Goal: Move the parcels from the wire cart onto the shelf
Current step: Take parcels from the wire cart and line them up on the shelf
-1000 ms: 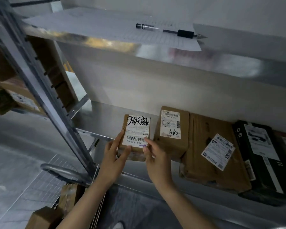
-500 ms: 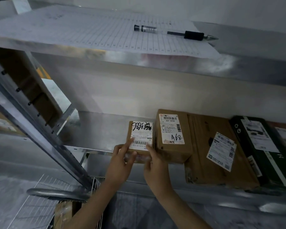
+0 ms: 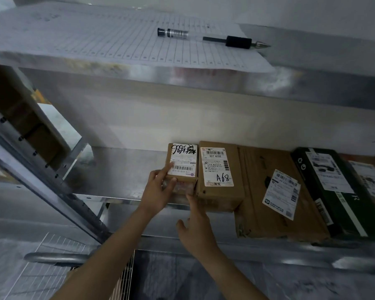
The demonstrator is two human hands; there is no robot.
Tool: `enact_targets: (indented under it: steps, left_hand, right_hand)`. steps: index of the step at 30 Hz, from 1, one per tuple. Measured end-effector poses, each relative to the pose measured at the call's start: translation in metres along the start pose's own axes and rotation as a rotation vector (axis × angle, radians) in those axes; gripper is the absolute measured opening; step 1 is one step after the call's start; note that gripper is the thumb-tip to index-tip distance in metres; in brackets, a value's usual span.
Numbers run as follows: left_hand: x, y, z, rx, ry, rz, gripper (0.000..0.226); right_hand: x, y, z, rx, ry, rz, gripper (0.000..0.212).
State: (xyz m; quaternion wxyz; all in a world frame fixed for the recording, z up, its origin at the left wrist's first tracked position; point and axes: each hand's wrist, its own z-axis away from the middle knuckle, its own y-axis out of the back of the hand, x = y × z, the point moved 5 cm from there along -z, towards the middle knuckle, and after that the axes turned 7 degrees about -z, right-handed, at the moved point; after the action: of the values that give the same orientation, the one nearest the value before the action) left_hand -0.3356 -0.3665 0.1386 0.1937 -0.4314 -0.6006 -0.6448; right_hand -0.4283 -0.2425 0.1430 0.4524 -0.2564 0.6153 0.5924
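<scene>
- The small parcel (image 3: 182, 164) lies flat on the shelf (image 3: 121, 169), label up, at the 9 o'clock end of the parcel row. Its side touches the A68 parcel (image 3: 218, 172) at its 3 o'clock, which keeps the row packed.
- The left hand (image 3: 158, 191) pinches the parcel's near-left corner, index finger on the label and thumb on the front face. This hold likely steers the box square to its neighbour.
- The right hand (image 3: 196, 226), at the parcel's 6 o'clock, keeps its fingers straight. The fingertips press the front face, apparently to seat the box inward.
- Placement appears nearly complete.
- The wire cart (image 3: 52, 257) stands at 7 o'clock, below the shelf. Its contents are barely visible.
</scene>
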Motion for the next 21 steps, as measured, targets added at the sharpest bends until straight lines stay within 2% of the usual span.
enact_targets:
  steps: [7, 11, 16, 21]
  left_hand:
    - [0.002, -0.003, -0.01, -0.002, 0.058, -0.02, 0.054]
    - [0.01, 0.003, 0.004, 0.131, 0.127, 0.02, 0.067]
    - [0.008, 0.017, 0.053, 0.247, 0.19, -0.121, 0.066]
    - [-0.034, 0.051, 0.13, 0.31, 0.365, -0.398, 0.075]
  right_hand:
    - [0.002, 0.01, 0.009, -0.06, -0.005, 0.0, 0.062]
    - [0.0, 0.02, 0.017, -0.077, 0.045, 0.019, 0.06]
    - [-0.002, 0.023, 0.028, -0.156, 0.098, 0.04, 0.055]
    - [-0.001, 0.001, 0.042, -0.384, 0.122, 0.072, 0.049]
